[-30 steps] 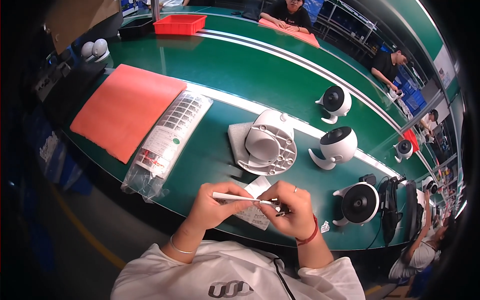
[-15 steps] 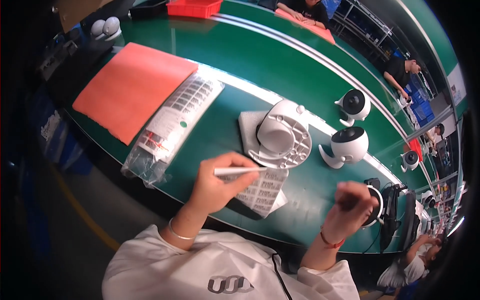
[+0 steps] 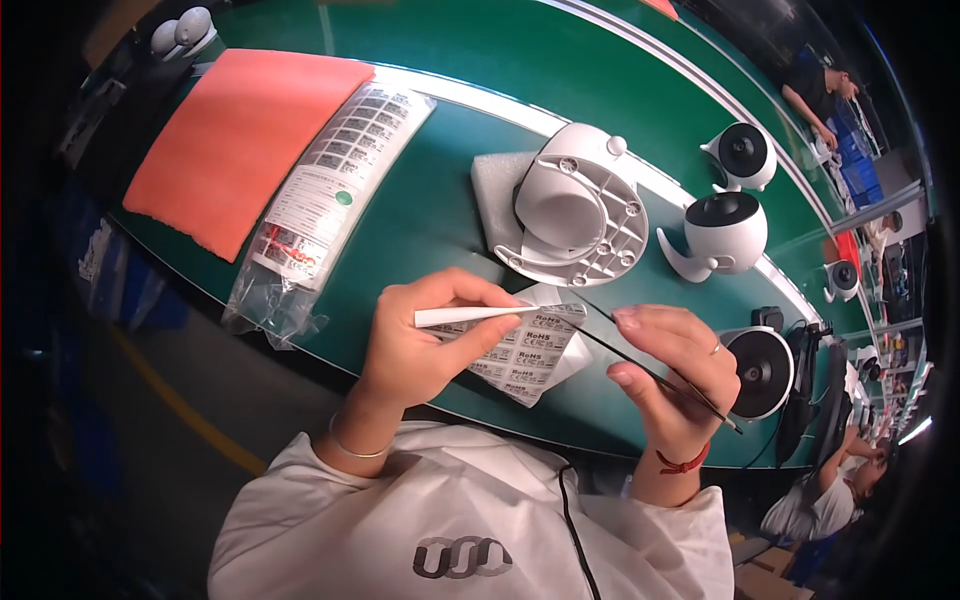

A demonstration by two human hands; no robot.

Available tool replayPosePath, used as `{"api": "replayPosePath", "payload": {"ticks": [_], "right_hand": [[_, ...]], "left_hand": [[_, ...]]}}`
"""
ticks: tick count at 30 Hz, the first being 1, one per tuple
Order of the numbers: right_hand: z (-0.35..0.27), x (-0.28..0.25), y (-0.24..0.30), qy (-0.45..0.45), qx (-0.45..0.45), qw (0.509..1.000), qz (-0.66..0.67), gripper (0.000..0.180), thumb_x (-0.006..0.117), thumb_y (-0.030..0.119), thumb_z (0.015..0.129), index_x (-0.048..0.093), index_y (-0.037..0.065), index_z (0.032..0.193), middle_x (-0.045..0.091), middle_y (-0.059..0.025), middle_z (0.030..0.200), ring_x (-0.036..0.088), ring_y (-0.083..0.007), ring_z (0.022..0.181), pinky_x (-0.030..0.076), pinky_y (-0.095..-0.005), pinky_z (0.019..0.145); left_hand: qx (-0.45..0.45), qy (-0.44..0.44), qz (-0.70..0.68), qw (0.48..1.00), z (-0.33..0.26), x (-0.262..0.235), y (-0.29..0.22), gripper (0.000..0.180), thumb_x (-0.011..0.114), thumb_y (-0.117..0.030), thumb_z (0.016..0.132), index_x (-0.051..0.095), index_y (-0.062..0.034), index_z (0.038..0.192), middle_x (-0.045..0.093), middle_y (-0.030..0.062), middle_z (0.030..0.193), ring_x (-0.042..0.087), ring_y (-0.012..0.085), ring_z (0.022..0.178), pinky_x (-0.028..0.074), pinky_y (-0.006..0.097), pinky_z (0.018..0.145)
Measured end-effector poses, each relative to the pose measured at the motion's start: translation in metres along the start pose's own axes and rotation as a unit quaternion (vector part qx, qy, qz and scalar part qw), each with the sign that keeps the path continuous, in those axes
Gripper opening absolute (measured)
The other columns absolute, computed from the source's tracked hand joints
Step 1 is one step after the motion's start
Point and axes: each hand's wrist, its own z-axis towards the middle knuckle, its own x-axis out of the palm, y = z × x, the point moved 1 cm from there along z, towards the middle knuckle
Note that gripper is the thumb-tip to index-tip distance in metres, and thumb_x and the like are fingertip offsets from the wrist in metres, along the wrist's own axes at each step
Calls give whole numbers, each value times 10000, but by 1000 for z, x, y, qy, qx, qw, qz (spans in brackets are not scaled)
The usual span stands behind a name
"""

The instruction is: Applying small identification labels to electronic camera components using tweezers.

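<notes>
My left hand (image 3: 400, 345) pinches a sheet of printed grey labels (image 3: 525, 365) by its upper edge, where the white backing curls over. Black tweezers (image 3: 655, 375) are gripped in my right hand (image 3: 690, 375), their arms apart and the tips close to the top of the sheet. Whether the tips touch a label, I cannot tell. Just beyond the sheet, a white round camera housing (image 3: 570, 160) lies tipped, its ribbed oval base (image 3: 625, 235) facing me. A white foam block (image 3: 493, 195) sits beside and partly beneath it.
To the left lie an orange sheet (image 3: 240, 140) and a clear plastic bag of label sheets (image 3: 325, 190). White round cameras (image 3: 725, 235) (image 3: 745, 155) stand to the right. A round black-faced device (image 3: 762, 372) sits by my right hand. Co-workers (image 3: 820, 95) are at the far right.
My right hand has moved left to the label sheet, and tweezers now show in it. My left hand keeps its pinch. The whole view has shifted, with the table items higher in the picture.
</notes>
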Motion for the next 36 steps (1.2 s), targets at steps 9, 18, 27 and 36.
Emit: {"api": "replayPosePath", "payload": {"ticks": [9,18,27,36], "right_hand": [[-3,3,-2,11,13,1000,-8,226,764,-69,672,699,-66,888,709,-151,843,686,-253,740,533,-320,690],[-19,6,-11,-72,-22,997,-24,205,704,-133,653,687,-74,849,695,-157,803,684,-280,714,540,-351,694],[-5,23,-22,53,-183,957,-219,288,735,-39,622,709,-9,907,663,-98,860,659,-235,735,542,-320,578],[-3,27,-44,79,-192,949,-238,324,702,13,616,702,-10,940,669,-89,885,662,-241,803,559,-336,651]], "left_hand": [[7,34,43,998,1,-3,-1,121,719,46,788,695,10,901,731,82,865,689,107,782,525,226,681],[12,168,52,984,-3,-22,9,199,665,121,742,703,13,906,729,125,955,711,222,918,555,294,806],[-70,158,76,982,-9,-32,21,146,698,33,791,703,6,934,726,86,863,681,110,770,512,232,662],[-123,149,46,980,-14,-35,31,138,702,20,804,702,-1,940,724,68,855,666,83,756,507,220,649]]}}
